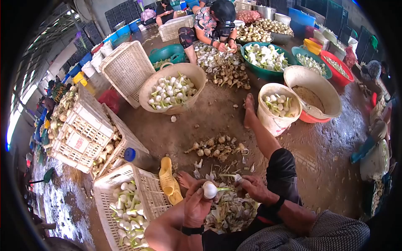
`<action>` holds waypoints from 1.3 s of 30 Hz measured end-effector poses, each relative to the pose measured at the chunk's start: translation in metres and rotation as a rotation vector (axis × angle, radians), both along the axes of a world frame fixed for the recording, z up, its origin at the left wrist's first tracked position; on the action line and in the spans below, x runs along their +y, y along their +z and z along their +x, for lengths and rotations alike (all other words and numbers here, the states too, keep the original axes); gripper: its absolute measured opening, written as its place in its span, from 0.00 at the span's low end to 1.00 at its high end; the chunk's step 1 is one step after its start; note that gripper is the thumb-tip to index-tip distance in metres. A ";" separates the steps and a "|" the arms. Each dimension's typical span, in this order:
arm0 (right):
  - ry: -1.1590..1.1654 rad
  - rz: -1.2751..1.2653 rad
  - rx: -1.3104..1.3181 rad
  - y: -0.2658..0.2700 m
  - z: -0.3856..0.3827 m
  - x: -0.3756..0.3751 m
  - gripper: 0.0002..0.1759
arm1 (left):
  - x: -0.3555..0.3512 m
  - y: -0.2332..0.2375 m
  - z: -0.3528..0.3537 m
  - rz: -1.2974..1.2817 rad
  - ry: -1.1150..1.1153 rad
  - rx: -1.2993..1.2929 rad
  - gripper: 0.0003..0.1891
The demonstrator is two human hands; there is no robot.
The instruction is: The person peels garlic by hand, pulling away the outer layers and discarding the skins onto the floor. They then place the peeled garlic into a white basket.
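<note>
Between the knees, my left hand holds a peeled white garlic bulb, its green stem pointing right. My right hand is closed at the stem side, with a small whitish piece at its fingertips; a thin stalk runs left from it. Below both hands lies a heap of peeled skins. Unpeeled bulbs lie on the floor just beyond the hands. At the lower left, a white crate holds peeled bulbs with green stems.
A beige tub and a white bucket hold peeled garlic ahead. Yellow slippers lie by the left foot. Stacked crates stand left. Another person sits ahead beside a green basin.
</note>
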State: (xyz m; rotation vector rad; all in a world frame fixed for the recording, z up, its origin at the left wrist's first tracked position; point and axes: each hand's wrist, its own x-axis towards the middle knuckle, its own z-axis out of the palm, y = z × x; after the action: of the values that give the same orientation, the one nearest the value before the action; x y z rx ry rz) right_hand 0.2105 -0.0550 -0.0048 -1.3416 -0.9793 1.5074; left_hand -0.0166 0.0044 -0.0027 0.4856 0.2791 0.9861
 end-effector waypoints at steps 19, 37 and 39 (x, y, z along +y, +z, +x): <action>0.283 -0.010 0.258 0.025 -0.010 -0.003 0.13 | -0.003 0.005 0.000 -0.006 -0.142 0.070 0.18; 0.110 -0.176 0.601 0.048 -0.019 -0.008 0.14 | -0.008 0.019 0.007 0.175 -0.143 0.460 0.28; 0.105 -0.130 0.592 0.051 -0.023 -0.009 0.14 | -0.008 0.014 0.003 0.168 -0.169 0.419 0.29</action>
State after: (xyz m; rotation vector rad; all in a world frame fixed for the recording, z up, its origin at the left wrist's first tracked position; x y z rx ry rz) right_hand 0.1880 -0.0637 0.0459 -0.8468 -0.5842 1.9214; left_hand -0.0138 -0.0031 0.0113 0.8573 0.5240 0.7392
